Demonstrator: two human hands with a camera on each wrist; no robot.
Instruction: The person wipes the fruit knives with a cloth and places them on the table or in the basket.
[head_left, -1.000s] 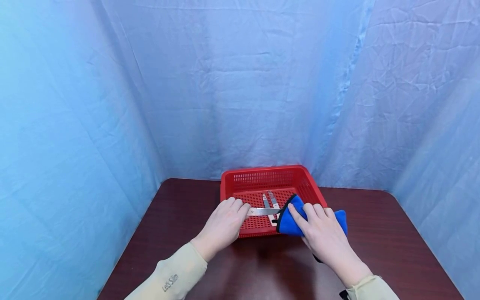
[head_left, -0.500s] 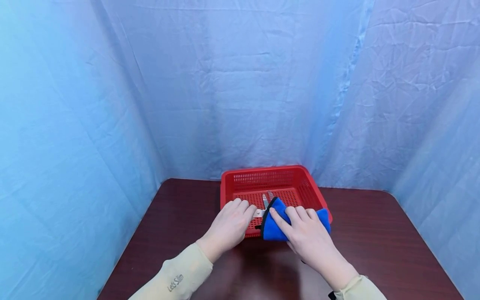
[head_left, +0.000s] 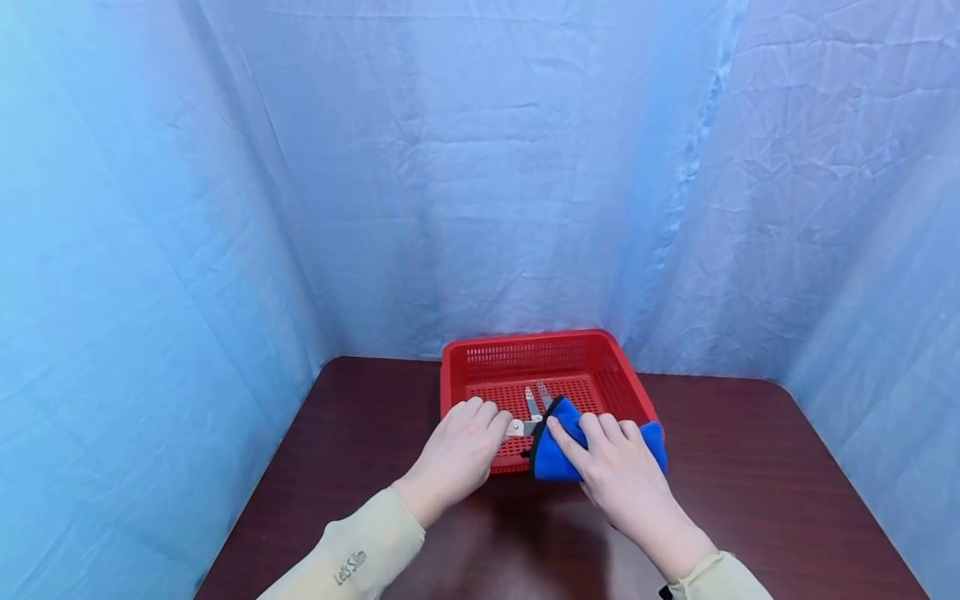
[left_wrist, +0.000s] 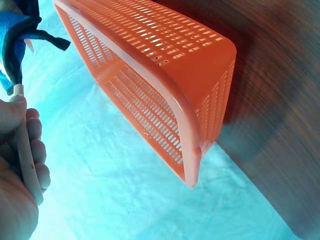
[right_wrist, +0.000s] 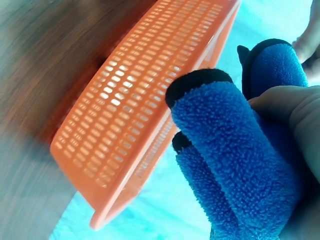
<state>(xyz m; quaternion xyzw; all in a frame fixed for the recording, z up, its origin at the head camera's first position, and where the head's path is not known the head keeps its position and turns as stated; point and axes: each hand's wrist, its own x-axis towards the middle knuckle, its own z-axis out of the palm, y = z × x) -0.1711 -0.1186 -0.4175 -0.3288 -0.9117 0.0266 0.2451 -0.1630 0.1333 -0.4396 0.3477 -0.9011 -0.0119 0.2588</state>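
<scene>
In the head view, my left hand (head_left: 459, 446) grips a knife (head_left: 516, 427) by its pale handle, blade toward the right, over the front of the red basket. The left wrist view shows the thumb and curled fingers around that handle (left_wrist: 27, 160). My right hand (head_left: 622, 471) holds a folded blue cloth (head_left: 557, 458) with black edging around the blade. Only a short stretch of blade by the handle shows; the cloth hides the rest. In the right wrist view, the cloth (right_wrist: 235, 155) hangs in thick folds beneath the thumb.
The red perforated basket (head_left: 525, 337) stands on a dark brown wooden table (head_left: 750, 467). Inside it lie two slim metal-ended utensils (head_left: 530, 398), partly covered by the cloth. Light blue curtains (head_left: 480, 167) enclose the table at the back and sides.
My right hand has slid the cloth left along the blade, from near its tip to close by the handle, then slightly back right. The left hand has shifted slightly right with the knife.
</scene>
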